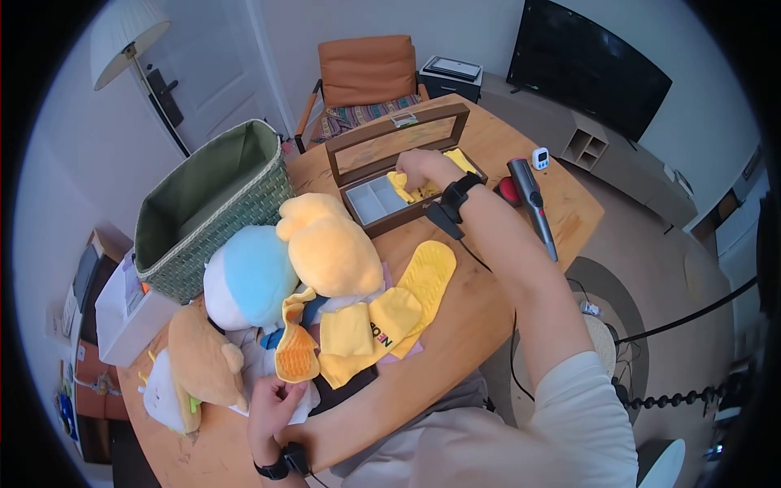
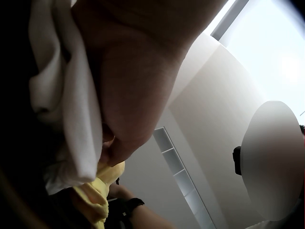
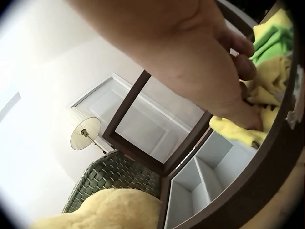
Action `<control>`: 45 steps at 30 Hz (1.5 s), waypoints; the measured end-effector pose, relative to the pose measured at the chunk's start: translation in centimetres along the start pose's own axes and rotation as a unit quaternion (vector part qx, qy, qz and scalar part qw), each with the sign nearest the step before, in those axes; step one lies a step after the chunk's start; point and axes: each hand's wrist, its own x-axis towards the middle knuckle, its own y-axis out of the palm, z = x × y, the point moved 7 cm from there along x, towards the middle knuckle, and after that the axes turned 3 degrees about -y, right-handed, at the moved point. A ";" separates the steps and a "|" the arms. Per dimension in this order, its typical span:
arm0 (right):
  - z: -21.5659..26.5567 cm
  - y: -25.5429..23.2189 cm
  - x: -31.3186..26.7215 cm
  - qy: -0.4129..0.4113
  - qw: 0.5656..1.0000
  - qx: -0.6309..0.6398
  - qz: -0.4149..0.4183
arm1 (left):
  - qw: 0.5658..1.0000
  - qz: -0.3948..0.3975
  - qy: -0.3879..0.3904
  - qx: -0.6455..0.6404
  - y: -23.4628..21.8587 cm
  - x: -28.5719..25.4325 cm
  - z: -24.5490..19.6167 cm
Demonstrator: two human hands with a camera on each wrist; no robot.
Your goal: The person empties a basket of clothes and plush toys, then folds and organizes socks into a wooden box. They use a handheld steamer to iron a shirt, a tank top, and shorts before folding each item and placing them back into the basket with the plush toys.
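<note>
My right hand [image 1: 427, 168] reaches into a brown lidded box [image 1: 390, 221], its fingers bent onto a bunched yellow sock [image 3: 238, 132] in a compartment. The box lid stands raised, with a clear window. Low at the table's near side, my left hand [image 1: 275, 407] pinches the lower end of a yellow sock with an orange ribbed inside [image 1: 297, 354]; its fingertips are partly hidden in the left wrist view. Just right of this sock lie a folded yellow piece with lettering [image 1: 366, 333] and a long yellow sock [image 1: 427, 276].
Left of the box are an orange plush [image 1: 333, 244], a blue-and-white plush [image 1: 252, 276], a tan plush [image 1: 203, 358] and a green woven basket [image 1: 220, 220]. A hair-styling tool [image 1: 533, 203] and a small white timer [image 1: 540, 158] lie at the right. Cables run beside my right arm.
</note>
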 end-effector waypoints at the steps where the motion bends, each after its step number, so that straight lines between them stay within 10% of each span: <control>1: -0.2 -0.6 -0.4 -0.018 0.999 0.050 -0.005 | 1.000 0.001 0.000 0.000 0.0 0.1 0.1; 6: -1.7 -3.8 -2.0 -0.100 0.978 0.181 -0.020 | 1.000 0.003 -0.012 -0.009 0.0 -0.1 0.1; 8: -1.7 -6.2 -4.1 -0.158 0.873 0.457 -0.062 | 1.000 0.000 -0.014 -0.006 -0.1 -0.1 0.3; 11: -0.4 -9.3 -6.8 -0.233 0.928 0.245 -0.158 | 1.000 -0.002 -0.017 -0.006 -0.1 -0.1 0.1; 19: 2.4 -10.2 -11.5 -0.126 0.937 0.300 -0.130 | 0.999 0.006 -0.020 -0.027 0.0 0.1 0.4; 22: 2.2 -9.7 -11.7 -0.139 0.929 0.304 -0.157 | 0.999 0.012 -0.030 -0.041 0.0 0.0 0.6; 24: 2.0 -11.4 -13.1 -0.148 0.903 0.245 -0.322 | 0.999 0.005 -0.034 -0.031 0.0 0.0 0.4; 28: 5.3 -12.1 -16.0 -0.178 0.911 0.237 -0.289 | 0.999 0.004 -0.029 -0.032 0.1 0.0 0.0; 30: 7.1 -12.6 -17.7 -0.292 0.865 0.107 -0.394 | 0.999 -0.002 -0.036 -0.021 0.0 0.0 0.2; 43: 4.8 -12.3 -15.8 -0.193 0.847 0.399 -0.293 | 0.999 -0.003 -0.027 -0.017 0.0 0.0 0.5; 45: 7.3 -10.5 -16.5 -0.253 0.893 0.359 -0.102 | 0.999 -0.001 -0.031 -0.014 0.0 0.0 0.6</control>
